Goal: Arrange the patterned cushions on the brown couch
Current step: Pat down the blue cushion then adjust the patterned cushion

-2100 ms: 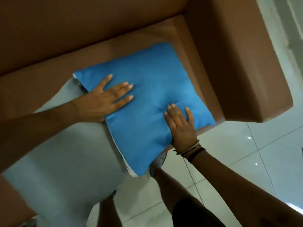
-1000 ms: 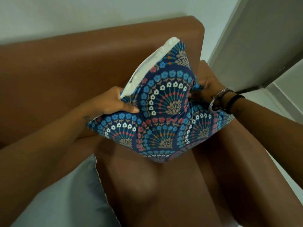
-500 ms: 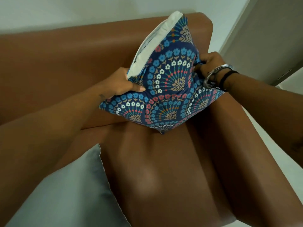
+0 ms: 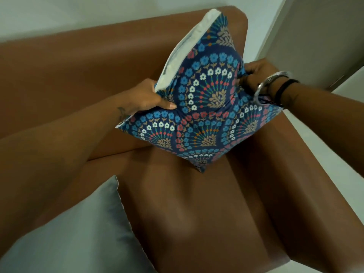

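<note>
I hold a patterned cushion (image 4: 204, 107), dark blue with fan-shaped flower motifs and a white side edge, up on one corner over the right end of the brown couch (image 4: 206, 209). Its lowest corner touches or nearly touches the seat near the backrest. My left hand (image 4: 151, 97) grips its left edge with the thumb on the patterned face. My right hand (image 4: 256, 75), with bracelets at the wrist, pinches its right edge. A grey cushion (image 4: 82, 233) lies flat on the seat at the lower left, partly under my left forearm.
The couch's right armrest (image 4: 291, 174) runs along the right, with pale floor (image 4: 334, 160) beyond it. A pale wall (image 4: 98, 10) stands behind the backrest, and a grey door or panel (image 4: 319, 32) at the upper right.
Two seconds ago the cushion lay flat, blue side up, under both palms. It has since been lifted and turned pattern-forward, and over the last second moved up towards the backrest.
</note>
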Available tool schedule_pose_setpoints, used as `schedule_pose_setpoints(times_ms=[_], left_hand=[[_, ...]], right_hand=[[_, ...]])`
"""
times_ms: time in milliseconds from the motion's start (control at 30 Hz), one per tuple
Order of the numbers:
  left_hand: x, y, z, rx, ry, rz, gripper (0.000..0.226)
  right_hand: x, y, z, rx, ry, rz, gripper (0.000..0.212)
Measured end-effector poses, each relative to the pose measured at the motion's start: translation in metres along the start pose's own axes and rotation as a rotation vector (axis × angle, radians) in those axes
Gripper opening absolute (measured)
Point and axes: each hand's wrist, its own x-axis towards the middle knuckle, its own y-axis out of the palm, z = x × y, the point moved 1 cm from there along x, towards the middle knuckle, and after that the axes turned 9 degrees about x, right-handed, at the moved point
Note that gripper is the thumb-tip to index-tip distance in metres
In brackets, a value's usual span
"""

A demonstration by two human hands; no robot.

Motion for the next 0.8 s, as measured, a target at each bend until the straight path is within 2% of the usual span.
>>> schedule_pose_setpoints(times_ms=[100,300,400,500,600,667,733,800], left_hand=[[0.012,-0.001,0.006,-0.067,-0.015,-0.109,0.045],[0.009,-0.002,0.013,-0.1,0.031,-0.156,0.051],[0.004,-0.004,0.026,-0.143,0.085,-0.196,0.058],[-0.005,0.003,0.039,-0.187,0.179,-0.271,0.057],[-0.021,0.005,0.056,-0.258,0.167,-0.504,0.058],[-0.045,0.004,0.074,-0.26,0.184,-0.64,0.051],[-0.089,0.006,0.104,-0.146,0.253,-0.721,0.041],[-0.147,0.016,0.158,0.085,0.336,-0.707,0.044]], right_hand=[[0.017,0.016,-0.006,0.093,0.023,-0.103,0.017],[0.016,0.024,-0.021,0.156,0.006,-0.18,0.021],[0.004,0.021,-0.013,0.15,-0.008,-0.371,0.022],[-0.033,0.027,0.005,0.045,-0.175,-0.574,0.029],[-0.099,0.064,0.017,-0.087,-0.364,-0.606,0.027],[-0.158,0.104,0.022,-0.151,-0.383,-0.493,0.026],[-0.231,0.154,0.023,-0.237,-0.365,-0.218,0.037],[-0.316,0.208,0.016,-0.429,-0.454,0.083,0.057]])
